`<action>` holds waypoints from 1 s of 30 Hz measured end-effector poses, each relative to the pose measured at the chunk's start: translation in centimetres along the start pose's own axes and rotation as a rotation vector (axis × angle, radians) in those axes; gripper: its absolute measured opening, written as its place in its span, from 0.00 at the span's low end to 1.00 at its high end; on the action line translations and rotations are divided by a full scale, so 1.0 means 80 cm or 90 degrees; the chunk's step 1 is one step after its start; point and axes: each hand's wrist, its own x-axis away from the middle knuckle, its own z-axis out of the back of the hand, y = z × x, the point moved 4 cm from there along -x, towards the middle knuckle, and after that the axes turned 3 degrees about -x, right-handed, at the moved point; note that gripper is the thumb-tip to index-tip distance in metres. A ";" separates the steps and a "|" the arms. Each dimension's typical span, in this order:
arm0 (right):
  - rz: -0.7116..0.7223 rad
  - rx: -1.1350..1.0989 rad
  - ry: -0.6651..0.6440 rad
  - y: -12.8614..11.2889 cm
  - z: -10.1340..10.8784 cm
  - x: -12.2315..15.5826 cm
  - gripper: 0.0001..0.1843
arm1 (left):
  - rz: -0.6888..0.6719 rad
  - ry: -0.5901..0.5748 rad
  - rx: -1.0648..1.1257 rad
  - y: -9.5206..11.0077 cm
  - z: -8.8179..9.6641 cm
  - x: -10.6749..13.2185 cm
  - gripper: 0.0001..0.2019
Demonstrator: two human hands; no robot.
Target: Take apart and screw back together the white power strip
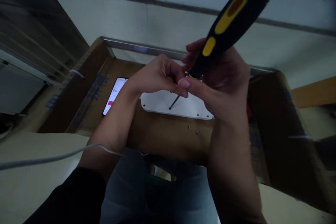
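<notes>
A black-and-yellow screwdriver [233, 14] slants down to the left, its tip at a hole near the edge of a long white casing [157, 105]. My right hand [225, 77] is closed around the lower part of the handle. My left hand [164, 75] pinches at the upper shaft, close to the right fingertips; the exact contact is partly hidden. The casing lies flat on brown cardboard, with dark screw holes along its front edge. Both hands cover its far side. Two small screws [189, 127] lie loose in front of it.
The cardboard box [78, 87] has raised walls left and right. A phone [114, 92] with a lit timer screen lies beside my left forearm. A pale cable [52, 161] crosses at lower left. Something red [249, 110] shows behind my right wrist. A tiled wall [118, 14] stands behind.
</notes>
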 end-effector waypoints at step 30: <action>0.113 0.137 0.184 -0.010 -0.003 0.005 0.24 | 0.025 -0.031 0.035 -0.004 -0.026 -0.008 0.16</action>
